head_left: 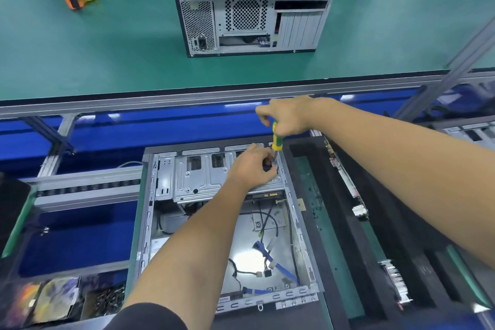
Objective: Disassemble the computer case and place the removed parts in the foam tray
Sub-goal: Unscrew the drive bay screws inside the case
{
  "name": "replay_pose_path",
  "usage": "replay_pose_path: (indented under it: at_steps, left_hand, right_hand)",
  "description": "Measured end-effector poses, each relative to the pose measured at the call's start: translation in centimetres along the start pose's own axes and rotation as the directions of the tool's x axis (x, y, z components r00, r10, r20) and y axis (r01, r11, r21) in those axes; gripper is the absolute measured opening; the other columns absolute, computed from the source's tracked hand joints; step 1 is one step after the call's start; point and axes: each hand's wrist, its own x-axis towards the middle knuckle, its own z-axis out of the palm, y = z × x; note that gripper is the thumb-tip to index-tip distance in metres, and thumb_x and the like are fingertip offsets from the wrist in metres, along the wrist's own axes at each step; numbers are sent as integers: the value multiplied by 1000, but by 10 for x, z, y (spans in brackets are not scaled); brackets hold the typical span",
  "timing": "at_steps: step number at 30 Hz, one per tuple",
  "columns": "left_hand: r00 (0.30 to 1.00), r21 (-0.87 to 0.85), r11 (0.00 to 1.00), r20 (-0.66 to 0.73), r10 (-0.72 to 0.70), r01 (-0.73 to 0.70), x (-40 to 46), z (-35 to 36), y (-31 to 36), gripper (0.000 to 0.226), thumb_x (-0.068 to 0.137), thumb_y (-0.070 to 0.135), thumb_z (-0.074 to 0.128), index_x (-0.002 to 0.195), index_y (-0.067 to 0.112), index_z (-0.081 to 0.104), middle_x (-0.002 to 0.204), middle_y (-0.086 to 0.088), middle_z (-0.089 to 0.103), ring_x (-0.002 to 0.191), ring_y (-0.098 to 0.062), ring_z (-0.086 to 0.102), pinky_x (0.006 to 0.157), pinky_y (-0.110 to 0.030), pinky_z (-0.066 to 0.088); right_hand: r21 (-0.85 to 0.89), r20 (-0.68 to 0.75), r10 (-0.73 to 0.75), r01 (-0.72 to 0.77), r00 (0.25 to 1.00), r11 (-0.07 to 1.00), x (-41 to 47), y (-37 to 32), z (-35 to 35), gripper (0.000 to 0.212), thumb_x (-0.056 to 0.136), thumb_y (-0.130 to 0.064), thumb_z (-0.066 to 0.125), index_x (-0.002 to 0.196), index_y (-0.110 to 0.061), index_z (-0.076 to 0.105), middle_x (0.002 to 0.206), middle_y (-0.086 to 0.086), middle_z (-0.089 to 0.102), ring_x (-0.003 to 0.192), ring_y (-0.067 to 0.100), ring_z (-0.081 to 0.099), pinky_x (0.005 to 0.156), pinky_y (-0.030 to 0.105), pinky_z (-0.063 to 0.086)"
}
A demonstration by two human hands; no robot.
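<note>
Right hand (288,115) curled tight round the green-and-yellow screwdriver (276,139), held upright, tip down at the far right corner of the open computer case (203,222). Left hand (253,166) just beside the tip, fingers pinched on something small and dark; cannot tell what. Black foam tray (345,236) touching the case's right side, circuit boards (345,177) slotted in.

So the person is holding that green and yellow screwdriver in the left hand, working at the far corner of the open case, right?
Not quite: the head view shows the right hand gripping the green and yellow screwdriver. The left hand steadies something at its tip, at the far corner of the open case.
</note>
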Motion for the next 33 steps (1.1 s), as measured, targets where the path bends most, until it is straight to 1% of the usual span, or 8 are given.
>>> replay_pose_path:
  at_steps: [6, 10, 12, 17, 19, 25, 30, 33]
  left_hand:
    - [1000, 10, 1000, 1, 3, -3, 0, -1, 1, 13, 80, 40, 64, 83, 28, 59, 77, 13, 60, 88, -11, 49, 68, -31, 48]
    - [1000, 32, 999, -6, 7, -7, 1, -1, 1, 13, 81, 39, 64, 83, 27, 59, 77, 12, 60, 86, -13, 49, 69, -30, 46]
    - [1000, 26, 1000, -11, 18, -18, 1, -1, 2, 13, 80, 38, 65, 81, 27, 58, 75, 12, 59, 82, -13, 47, 70, -29, 45]
    - [999, 36, 999, -27, 29, -28, 2, 1, 0, 12, 79, 37, 65, 81, 27, 58, 74, 13, 60, 78, -10, 46, 76, -29, 47]
    - [998, 37, 998, -42, 46, -44, 2, 2, -1, 12, 79, 36, 65, 81, 27, 58, 73, 13, 59, 77, -10, 44, 86, -29, 45]
    - [998, 30, 998, -41, 52, -50, 3, 2, -2, 13, 79, 35, 65, 81, 26, 56, 73, 12, 59, 75, -11, 45, 84, -29, 47]
    - [999, 20, 999, -27, 43, -43, 3, 2, -2, 12, 79, 35, 64, 82, 27, 56, 74, 13, 60, 75, -13, 50, 93, -33, 49]
    - [999, 13, 999, -34, 31, -30, 2, 2, -2, 12, 79, 36, 64, 82, 27, 57, 75, 13, 60, 79, -14, 50, 81, -30, 49]
  right_hand:
    - [-334, 1, 84, -79, 996, 939, 4, -7, 0, 20, 106, -39, 30, 99, -24, 41, 81, -3, 49, 68, 16, 44, 56, 35, 25]
    - [-108, 115, 50, -38, 992, 993, 4, -9, -4, 2, 94, -25, 52, 96, -25, 51, 93, 4, 60, 72, 24, 50, 60, 35, 33]
    - [-7, 113, 4, -3, 994, 1000, -1, -7, -5, 14, 87, -13, 61, 99, -21, 59, 101, 7, 57, 69, 24, 51, 58, 35, 38]
    - [-178, 52, 79, -69, 996, 982, -2, 0, 0, 14, 99, -41, 45, 93, -29, 48, 86, -3, 58, 73, 17, 49, 59, 35, 29]
    - [-145, 54, 69, -60, 996, 988, 0, 4, -1, 15, 102, -35, 39, 91, -28, 46, 83, -3, 57, 70, 18, 49, 58, 35, 30]
    - [70, 65, -2, -2, 998, 998, -5, 5, 0, 34, 90, -19, 66, 119, -27, 52, 86, 1, 56, 66, 23, 51, 56, 32, 37]
    - [-360, -30, 76, -82, 997, 930, -3, 2, -2, 22, 106, -36, 28, 110, -25, 46, 83, 2, 53, 67, 16, 44, 55, 34, 28]
    - [-206, 52, 54, -43, 997, 978, -2, 2, -7, 23, 91, -26, 52, 111, -37, 47, 78, -3, 61, 62, 14, 52, 56, 31, 32]
